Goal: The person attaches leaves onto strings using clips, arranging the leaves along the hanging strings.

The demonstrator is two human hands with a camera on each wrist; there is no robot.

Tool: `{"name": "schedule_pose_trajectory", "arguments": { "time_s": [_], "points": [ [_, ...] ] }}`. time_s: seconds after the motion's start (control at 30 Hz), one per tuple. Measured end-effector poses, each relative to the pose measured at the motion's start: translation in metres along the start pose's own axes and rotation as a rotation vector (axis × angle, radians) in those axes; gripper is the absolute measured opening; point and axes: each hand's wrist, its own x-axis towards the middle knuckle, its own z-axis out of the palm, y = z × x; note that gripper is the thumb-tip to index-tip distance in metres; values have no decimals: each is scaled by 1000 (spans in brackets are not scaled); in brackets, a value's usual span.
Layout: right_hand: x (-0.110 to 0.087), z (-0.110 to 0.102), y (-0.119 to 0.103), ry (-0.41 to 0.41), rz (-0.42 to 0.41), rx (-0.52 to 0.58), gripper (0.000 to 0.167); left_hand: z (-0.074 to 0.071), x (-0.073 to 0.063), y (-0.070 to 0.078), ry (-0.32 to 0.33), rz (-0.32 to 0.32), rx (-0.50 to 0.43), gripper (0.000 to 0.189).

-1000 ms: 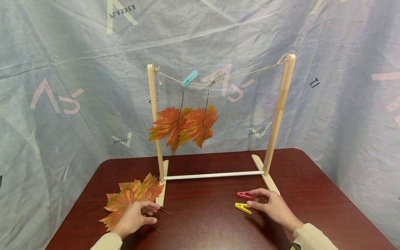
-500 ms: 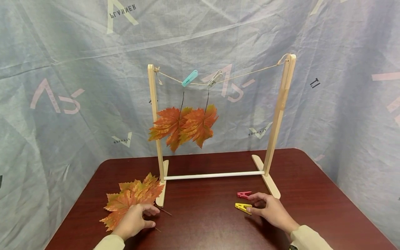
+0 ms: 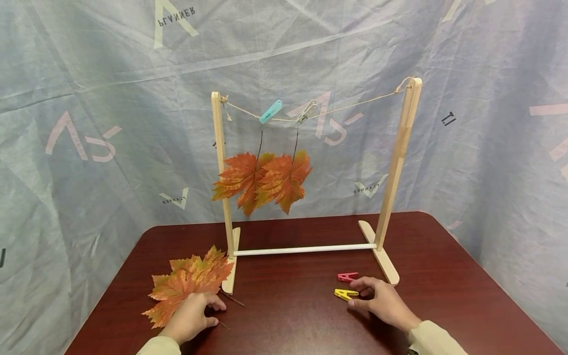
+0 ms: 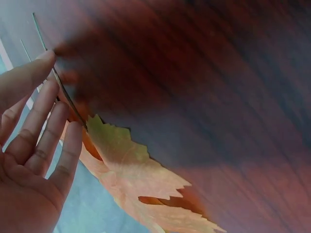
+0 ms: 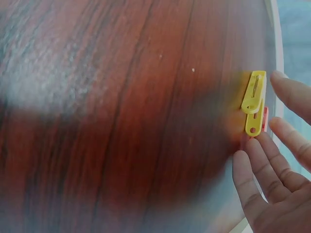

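Note:
Orange maple leaves [image 3: 179, 283] with thin stems lie on the table at the left. My left hand [image 3: 192, 315] is over their stem end, thumb and fingers apart; in the left wrist view the fingertips [image 4: 48, 56] are right at a dark stem [image 4: 68, 94]. At the right, my right hand [image 3: 385, 301] reaches to a yellow clothespin [image 3: 345, 294], its fingers loosely bent around the handle end without closing. A pink-red clothespin [image 3: 347, 277] lies just behind. The right wrist view has the yellow clothespin [image 5: 253, 104] beside the parted fingers.
A wooden stand [image 3: 392, 187] with a white crossbar [image 3: 306, 250] rises behind the hands. From its string [image 3: 355, 105], a blue clothespin [image 3: 270, 112] and a whitish clothespin [image 3: 306, 112] have two maple leaves [image 3: 284, 182] hanging below them. Grey printed cloth [image 3: 111, 59] surrounds the table.
My left hand has slid slightly down and right over the stems. My right hand has shifted a little lower beside the yellow clothespin. The leaves and clothespins stay in place.

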Motion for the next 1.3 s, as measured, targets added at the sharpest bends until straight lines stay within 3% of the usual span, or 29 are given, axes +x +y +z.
{"name": "schedule_pose_trajectory", "arguments": {
  "time_s": [0.43,0.7,1.03,1.3],
  "points": [
    [4,5,1,19,-6,-75,39,4,-1,-2,28,22,140,18],
    [6,9,3,28,-56,-167,36,8,-1,-2,63,72,177,25],
    [6,10,2,39,-108,-255,24,9,3,-1,41,55,127,25],
    [6,5,0,0,-98,-212,22,5,8,0,58,115,118,20]
  ]
}}
